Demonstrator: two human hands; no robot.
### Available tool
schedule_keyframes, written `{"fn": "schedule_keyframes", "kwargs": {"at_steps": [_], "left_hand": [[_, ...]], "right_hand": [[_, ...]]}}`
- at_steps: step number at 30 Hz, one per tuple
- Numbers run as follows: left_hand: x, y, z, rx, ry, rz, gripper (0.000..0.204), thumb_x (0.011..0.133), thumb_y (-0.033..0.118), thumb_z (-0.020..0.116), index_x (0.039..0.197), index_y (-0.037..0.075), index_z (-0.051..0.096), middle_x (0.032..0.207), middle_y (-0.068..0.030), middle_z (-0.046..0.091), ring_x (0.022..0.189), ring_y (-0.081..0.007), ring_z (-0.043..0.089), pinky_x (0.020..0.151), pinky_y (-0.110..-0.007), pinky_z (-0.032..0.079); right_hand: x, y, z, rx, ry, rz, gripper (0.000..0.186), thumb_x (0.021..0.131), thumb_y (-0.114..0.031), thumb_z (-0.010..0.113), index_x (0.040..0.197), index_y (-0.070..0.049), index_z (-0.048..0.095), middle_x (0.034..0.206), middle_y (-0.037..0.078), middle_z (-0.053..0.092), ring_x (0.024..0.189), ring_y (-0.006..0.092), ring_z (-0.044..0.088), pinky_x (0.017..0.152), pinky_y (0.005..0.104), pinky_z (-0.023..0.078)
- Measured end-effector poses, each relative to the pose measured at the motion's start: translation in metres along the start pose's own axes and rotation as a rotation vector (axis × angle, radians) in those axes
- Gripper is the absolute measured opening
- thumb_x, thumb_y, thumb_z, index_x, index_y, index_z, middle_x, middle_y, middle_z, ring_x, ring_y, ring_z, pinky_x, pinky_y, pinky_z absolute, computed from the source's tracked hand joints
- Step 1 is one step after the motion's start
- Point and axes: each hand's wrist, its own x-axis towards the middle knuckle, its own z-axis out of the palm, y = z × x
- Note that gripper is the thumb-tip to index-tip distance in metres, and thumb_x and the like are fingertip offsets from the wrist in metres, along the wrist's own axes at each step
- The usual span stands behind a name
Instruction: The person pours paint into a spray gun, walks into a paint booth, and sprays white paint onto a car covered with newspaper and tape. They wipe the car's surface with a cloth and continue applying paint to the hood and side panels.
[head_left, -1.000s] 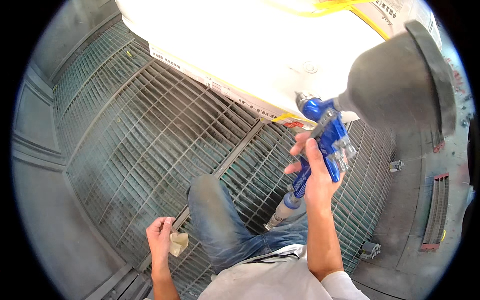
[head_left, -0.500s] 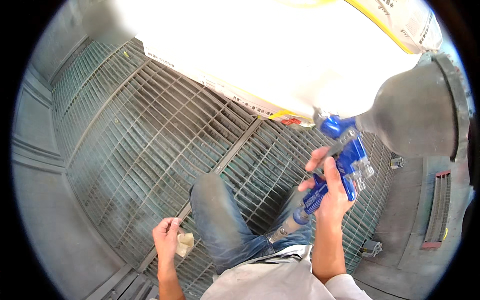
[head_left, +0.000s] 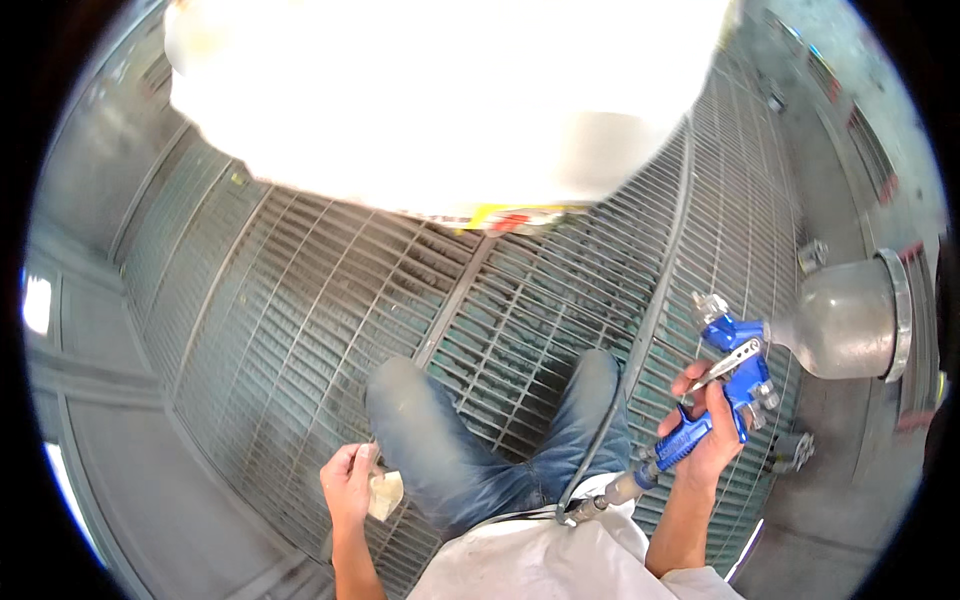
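Observation:
My right hand [head_left: 706, 440] is wrapped round the handle of a blue spray gun [head_left: 735, 385], with fingers near its silver trigger. A grey metal cup [head_left: 848, 320] is fixed to the gun and sticks out to the right. From the handle's lower end, a hose [head_left: 600, 430] loops up past my right knee. Low on the left, my left hand [head_left: 347, 478] pinches a small cream-coloured folded piece [head_left: 385, 495], perhaps cloth or paper. Ahead of me, a large glaring white object [head_left: 430, 110] fills the top, its lower edge showing yellow and red print.
Metal floor grating [head_left: 290, 300] lies under and ahead of my legs [head_left: 430, 440]. Grey wall panels [head_left: 150, 440] stand on the left. Along the right are grey fittings [head_left: 793, 452] and a red-edged grille [head_left: 872, 155].
The spray gun in my right hand has moved right and down, away from the white object. My view has shifted, showing more floor on the right. My left hand still holds the cream piece.

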Motion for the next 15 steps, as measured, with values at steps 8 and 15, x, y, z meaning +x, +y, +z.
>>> {"fn": "schedule_keyframes", "kwargs": {"at_steps": [8,15], "left_hand": [[-0.045,0.048,0.038,0.108,-0.029,0.046,0.022,0.098,0.016,0.057,0.094,-0.004,0.067,0.066,-0.0038,0.062,0.06,-0.01,0.058,0.059,-0.024,0.045],[-0.065,0.063,0.051,0.156,-0.048,0.193,0.022,0.097,0.016,0.058,0.092,-0.004,0.066,0.063,-0.0044,0.061,0.056,-0.0109,0.057,0.055,-0.023,0.045]], "right_hand": [[0.004,-0.013,-0.057,0.253,0.001,0.078,0.036,0.093,-0.01,0.054,0.126,0.002,0.046,0.109,0.018,0.058,0.094,0.0232,0.061,0.047,0.0306,0.06],[0.009,-0.018,-0.081,0.219,-0.045,0.207,0.046,0.094,-0.014,0.052,0.136,0.001,0.04,0.126,0.019,0.057,0.107,0.0253,0.062,0.05,0.0296,0.06]]}}
